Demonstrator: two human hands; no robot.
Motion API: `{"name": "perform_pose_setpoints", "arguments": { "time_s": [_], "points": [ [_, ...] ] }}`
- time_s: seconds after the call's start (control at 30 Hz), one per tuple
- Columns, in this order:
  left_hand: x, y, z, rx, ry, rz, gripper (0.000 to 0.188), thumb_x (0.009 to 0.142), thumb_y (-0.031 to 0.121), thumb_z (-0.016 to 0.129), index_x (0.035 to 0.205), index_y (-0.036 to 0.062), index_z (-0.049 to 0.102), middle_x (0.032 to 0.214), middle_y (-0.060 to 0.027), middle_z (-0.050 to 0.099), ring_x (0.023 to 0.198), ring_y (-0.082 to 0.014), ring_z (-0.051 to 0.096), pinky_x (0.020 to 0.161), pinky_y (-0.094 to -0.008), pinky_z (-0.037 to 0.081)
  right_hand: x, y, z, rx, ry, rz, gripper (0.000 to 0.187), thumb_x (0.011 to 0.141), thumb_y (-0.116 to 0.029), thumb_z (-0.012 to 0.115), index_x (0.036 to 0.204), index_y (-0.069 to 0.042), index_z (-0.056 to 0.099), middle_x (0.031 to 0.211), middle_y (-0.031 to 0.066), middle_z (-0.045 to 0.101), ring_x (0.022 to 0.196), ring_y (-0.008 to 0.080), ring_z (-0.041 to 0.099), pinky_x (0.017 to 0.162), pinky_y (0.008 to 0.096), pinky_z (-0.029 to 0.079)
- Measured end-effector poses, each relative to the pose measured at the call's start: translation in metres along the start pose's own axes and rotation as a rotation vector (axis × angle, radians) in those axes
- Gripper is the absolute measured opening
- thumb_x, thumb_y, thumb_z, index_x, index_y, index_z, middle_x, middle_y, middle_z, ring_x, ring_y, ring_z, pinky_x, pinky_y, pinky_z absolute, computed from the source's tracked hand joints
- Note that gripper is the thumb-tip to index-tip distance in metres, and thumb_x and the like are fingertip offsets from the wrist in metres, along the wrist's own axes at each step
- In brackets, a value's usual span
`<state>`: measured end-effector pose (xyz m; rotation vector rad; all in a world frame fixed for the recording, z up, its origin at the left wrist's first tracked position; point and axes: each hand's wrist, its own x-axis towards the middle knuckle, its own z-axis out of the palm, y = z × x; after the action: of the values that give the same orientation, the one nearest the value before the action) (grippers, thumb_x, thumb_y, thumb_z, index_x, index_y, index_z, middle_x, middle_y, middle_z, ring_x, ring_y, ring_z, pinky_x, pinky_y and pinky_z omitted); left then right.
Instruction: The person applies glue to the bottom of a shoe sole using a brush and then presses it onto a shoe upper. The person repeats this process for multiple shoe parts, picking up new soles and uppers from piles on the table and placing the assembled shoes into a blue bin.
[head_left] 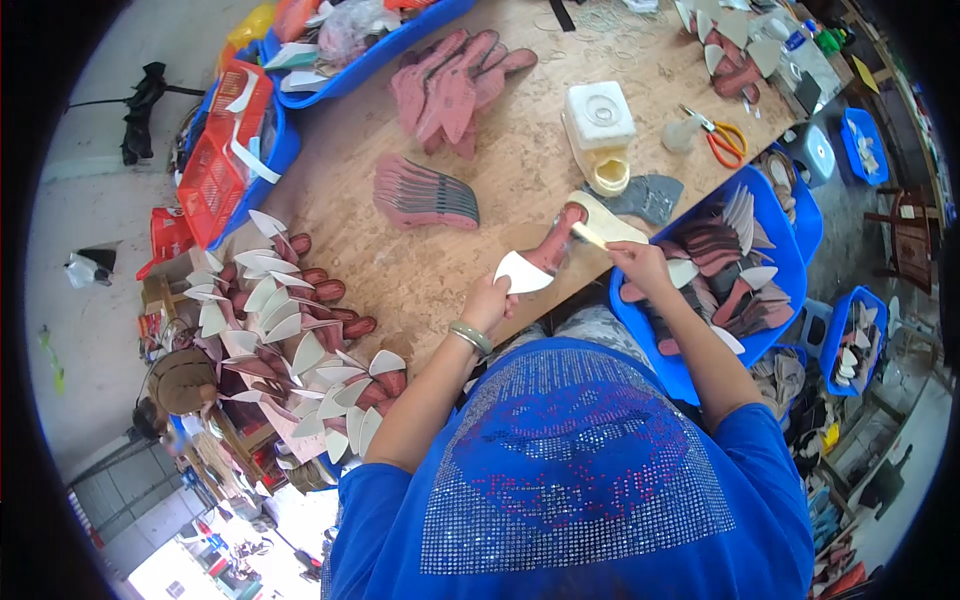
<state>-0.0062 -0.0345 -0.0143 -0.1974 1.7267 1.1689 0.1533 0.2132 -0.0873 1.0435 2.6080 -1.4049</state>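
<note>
My left hand (488,304), a bracelet on its wrist, grips the white end of a shoe insole (556,243) near the table's front edge. The insole's rest is reddish-brown, reaching away from me. My right hand (640,264) pinches a pale, flat-ended brush (590,235), whose tip is at the insole's reddish part. A cream sole-shaped piece (608,221) lies partly behind the insole and brush. Just beyond stands a white plastic container (600,115) with a yellow-crusted opening. Dark grey flat pieces (652,198) lie beside it.
Stacked reddish insoles (425,192) and a looser pile (455,90) lie on the table (330,190). Many white-tipped insoles (290,330) crowd the left edge. A blue bin (790,270) of insoles stands by my right arm. Orange-handled pliers (724,142) rest at right; red baskets (222,160) stand left.
</note>
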Motion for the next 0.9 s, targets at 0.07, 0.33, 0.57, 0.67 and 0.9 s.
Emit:
{"name": "perform_pose_setpoints", "arguments": {
  "time_s": [0.07, 0.33, 0.57, 0.67, 0.9],
  "points": [
    [-0.006, 0.001, -0.013, 0.001, -0.065, 0.019, 0.021, 0.091, 0.019, 0.047, 0.092, 0.0002, 0.056, 0.064, -0.0033, 0.054, 0.045, -0.0081, 0.043, 0.041, -0.0238, 0.039, 0.011, 0.005, -0.009, -0.086, 0.01, 0.029, 0.024, 0.079, -0.032, 0.065, 0.095, -0.017, 0.073, 0.077, 0.0165, 0.066, 0.067, 0.0291, 0.066, 0.062, 0.0384, 0.051],
    [-0.022, 0.079, -0.074, 0.24, 0.132, 0.337, 0.025, 0.094, 0.025, 0.046, 0.1, 0.0029, 0.056, 0.061, -0.0039, 0.055, 0.045, -0.0106, 0.049, 0.041, -0.026, 0.042, 0.029, -0.017, -0.015, -0.004, 0.087, 0.016, 0.025, 0.08, -0.027, 0.063, 0.097, -0.011, 0.072, 0.092, 0.0144, 0.069, 0.083, 0.0274, 0.067, 0.075, 0.0333, 0.051],
    [0.065, 0.197, -0.081, 1.032, 0.831, 0.84, 0.033, 0.092, 0.021, 0.043, 0.12, 0.0029, 0.048, 0.086, -0.0207, 0.06, 0.079, -0.0404, 0.06, 0.07, -0.0479, 0.049, 0.009, -0.048, -0.014, 0.173, 0.071, 0.026, 0.026, 0.081, -0.023, 0.065, 0.101, -0.006, 0.07, 0.094, 0.0171, 0.069, 0.084, 0.0204, 0.067, 0.075, 0.0289, 0.049],
    [0.084, 0.195, -0.062, 1.155, 0.644, 0.896, 0.04, 0.089, 0.017, 0.046, 0.127, 0.0027, 0.045, 0.106, -0.0229, 0.057, 0.094, -0.0405, 0.057, 0.078, -0.048, 0.047, 0.003, -0.044, -0.012, 0.225, 0.118, 0.044, 0.025, 0.082, -0.02, 0.065, 0.102, -0.005, 0.07, 0.087, 0.0117, 0.07, 0.077, 0.0154, 0.065, 0.07, 0.0268, 0.049],
    [0.114, 0.116, -0.127, 0.954, 0.708, 0.838, 0.049, 0.083, 0.003, 0.044, 0.132, 0.0031, 0.041, 0.125, -0.0234, 0.048, 0.116, -0.0396, 0.046, 0.098, -0.0438, 0.039, -0.01, -0.01, -0.025, 0.328, 0.207, 0.148, 0.024, 0.083, -0.017, 0.066, 0.102, -0.004, 0.07, 0.071, -0.0017, 0.062, 0.062, 0.0026, 0.052, 0.055, 0.0194, 0.041]
  ]
}}
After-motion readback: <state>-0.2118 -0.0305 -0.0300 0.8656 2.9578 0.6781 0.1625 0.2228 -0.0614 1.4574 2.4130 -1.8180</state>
